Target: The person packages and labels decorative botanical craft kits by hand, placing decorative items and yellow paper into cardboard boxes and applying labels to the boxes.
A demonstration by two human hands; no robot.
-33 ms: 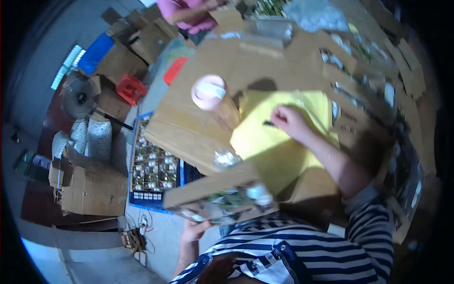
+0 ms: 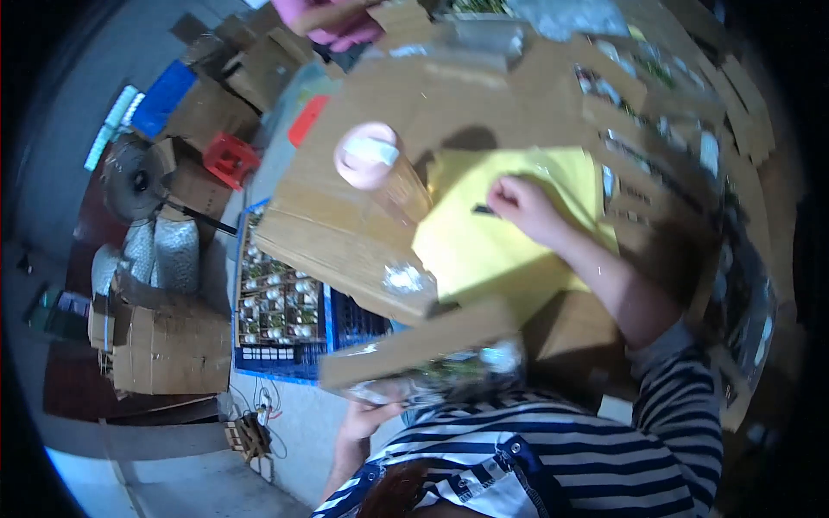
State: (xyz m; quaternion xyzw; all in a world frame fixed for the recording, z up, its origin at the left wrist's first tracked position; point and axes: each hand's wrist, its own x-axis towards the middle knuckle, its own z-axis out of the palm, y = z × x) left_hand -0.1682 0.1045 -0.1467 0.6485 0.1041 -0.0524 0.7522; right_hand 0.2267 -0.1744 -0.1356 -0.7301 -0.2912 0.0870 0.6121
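Observation:
My left hand (image 2: 371,421) grips the lower left end of a shallow cardboard box (image 2: 414,350), held tilted against my striped shirt. Inside the box, behind what looks like clear film, are blurred green and white things. My right hand (image 2: 518,207) is closed over a yellow sheet (image 2: 475,250) on the table. A small black piece (image 2: 483,209) sticks out from its fingertips, and its kind I cannot make out. Left of the sheet stands a tall tube-like container (image 2: 401,194) with a pink top and a white patch on it.
A crumpled clear wrapper (image 2: 406,278) lies at the table's near edge. Several filled cardboard boxes (image 2: 643,186) line the right side. Left of the table are a blue crate (image 2: 281,363) of small potted items, a fan (image 2: 138,180) and a red stool (image 2: 230,160). A person in pink (image 2: 341,26) is across the table.
The cardboard box and my left hand have shifted a little to the right, and the box is more blurred. The whole view has moved slightly. My right hand stays over the yellow sheet.

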